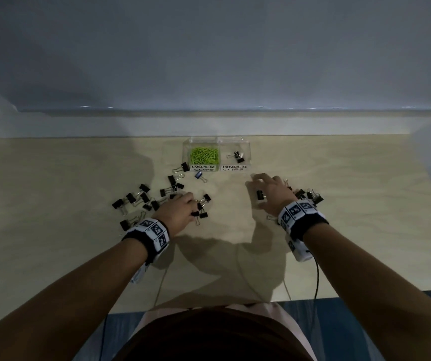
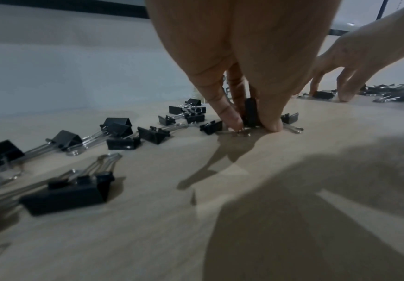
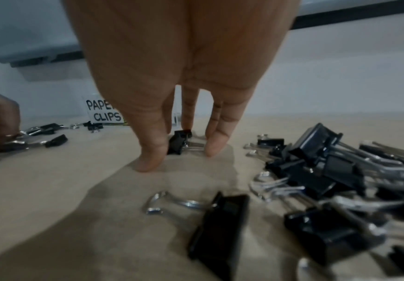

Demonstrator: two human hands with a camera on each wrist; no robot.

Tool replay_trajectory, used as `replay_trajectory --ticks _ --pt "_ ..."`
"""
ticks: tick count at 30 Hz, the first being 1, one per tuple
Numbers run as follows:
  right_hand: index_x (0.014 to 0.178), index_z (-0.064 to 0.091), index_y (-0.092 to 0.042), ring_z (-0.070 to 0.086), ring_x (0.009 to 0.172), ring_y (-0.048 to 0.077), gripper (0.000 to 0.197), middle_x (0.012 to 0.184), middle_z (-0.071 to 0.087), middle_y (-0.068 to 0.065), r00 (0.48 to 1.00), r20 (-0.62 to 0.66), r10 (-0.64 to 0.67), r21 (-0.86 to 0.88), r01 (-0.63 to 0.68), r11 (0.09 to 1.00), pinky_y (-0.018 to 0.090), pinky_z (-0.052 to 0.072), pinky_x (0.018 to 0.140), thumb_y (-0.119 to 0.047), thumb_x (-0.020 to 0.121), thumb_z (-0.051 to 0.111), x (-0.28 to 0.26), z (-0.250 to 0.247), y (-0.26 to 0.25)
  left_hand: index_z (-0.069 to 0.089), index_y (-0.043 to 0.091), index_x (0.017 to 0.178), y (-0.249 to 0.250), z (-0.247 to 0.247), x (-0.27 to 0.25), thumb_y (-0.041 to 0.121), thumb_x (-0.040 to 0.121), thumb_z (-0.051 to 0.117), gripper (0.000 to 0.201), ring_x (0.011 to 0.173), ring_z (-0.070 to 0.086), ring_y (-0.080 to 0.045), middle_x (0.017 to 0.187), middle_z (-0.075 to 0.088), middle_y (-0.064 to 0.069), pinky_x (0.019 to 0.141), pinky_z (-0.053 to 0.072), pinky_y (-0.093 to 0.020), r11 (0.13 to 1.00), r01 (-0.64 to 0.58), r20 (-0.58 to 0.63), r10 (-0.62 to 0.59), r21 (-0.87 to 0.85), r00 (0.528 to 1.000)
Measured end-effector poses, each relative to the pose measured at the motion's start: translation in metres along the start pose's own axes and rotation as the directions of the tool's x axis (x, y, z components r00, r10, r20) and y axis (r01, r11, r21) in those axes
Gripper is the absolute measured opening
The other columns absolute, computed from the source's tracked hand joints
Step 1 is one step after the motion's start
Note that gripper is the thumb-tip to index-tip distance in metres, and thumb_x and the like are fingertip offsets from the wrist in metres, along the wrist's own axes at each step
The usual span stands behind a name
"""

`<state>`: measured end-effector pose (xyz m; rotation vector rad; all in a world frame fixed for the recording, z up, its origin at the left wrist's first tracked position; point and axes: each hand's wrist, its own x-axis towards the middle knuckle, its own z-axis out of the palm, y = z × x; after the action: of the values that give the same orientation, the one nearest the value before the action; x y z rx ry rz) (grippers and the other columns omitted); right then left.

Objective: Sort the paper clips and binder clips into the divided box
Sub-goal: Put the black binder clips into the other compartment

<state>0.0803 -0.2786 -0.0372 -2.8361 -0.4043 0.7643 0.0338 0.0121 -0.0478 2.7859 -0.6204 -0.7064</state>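
Observation:
A clear divided box stands at the table's far middle. Green paper clips fill its left compartment, and a few black binder clips lie in the right one. My left hand pinches a small black binder clip between thumb and fingers, upright on the table. My right hand reaches down with straight, spread fingers on both sides of another binder clip lying on the table; thumb and fingers have not closed on it.
Several black binder clips are scattered left of my left hand. A tangled pile of binder clips lies right of my right hand. One bluish clip sits before the box. Cables hang over the table's near edge.

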Motion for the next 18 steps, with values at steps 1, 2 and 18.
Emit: replay_trajectory --ticks 1,2,18 --pt "0.135 0.045 -0.027 0.038 0.116 0.026 0.062 0.141 0.034 -0.007 1.000 -0.016 0.005 0.000 -0.005 1.000 0.041 0.046 0.097 -0.006 0.080 0.065 0.003 0.002 0.000 0.055 0.011 0.115 0.000 -0.001 0.000 0.029 0.090 0.056 0.031 0.112 0.046 -0.023 0.123 0.045 -0.003 0.093 0.045 -0.041 1.000 -0.008 0.005 0.008 -0.002 1.000" --pt "0.130 0.050 -0.023 0.042 0.114 0.027 0.055 0.136 0.038 -0.004 0.999 -0.037 0.007 0.008 -0.006 1.000 0.042 0.046 0.096 -0.001 0.080 0.060 0.006 0.004 0.000 0.054 0.012 0.113 0.000 -0.003 0.001 0.027 0.090 0.058 0.028 0.110 0.047 -0.024 0.121 0.046 -0.003 0.092 0.046 -0.041 1.000 -0.021 0.006 0.021 -0.011 1.000" --pt "0.081 0.064 -0.009 0.060 0.078 0.025 0.007 0.086 0.062 0.009 0.994 -0.007 0.109 0.106 -0.108 0.989 0.031 0.052 0.068 -0.012 0.077 0.059 0.001 0.000 -0.007 0.045 0.003 0.121 0.007 -0.020 0.010 0.016 0.092 0.050 0.032 0.096 0.056 -0.031 0.113 0.046 -0.014 0.076 0.048 -0.040 0.943 -0.213 0.156 0.177 0.258 0.972"
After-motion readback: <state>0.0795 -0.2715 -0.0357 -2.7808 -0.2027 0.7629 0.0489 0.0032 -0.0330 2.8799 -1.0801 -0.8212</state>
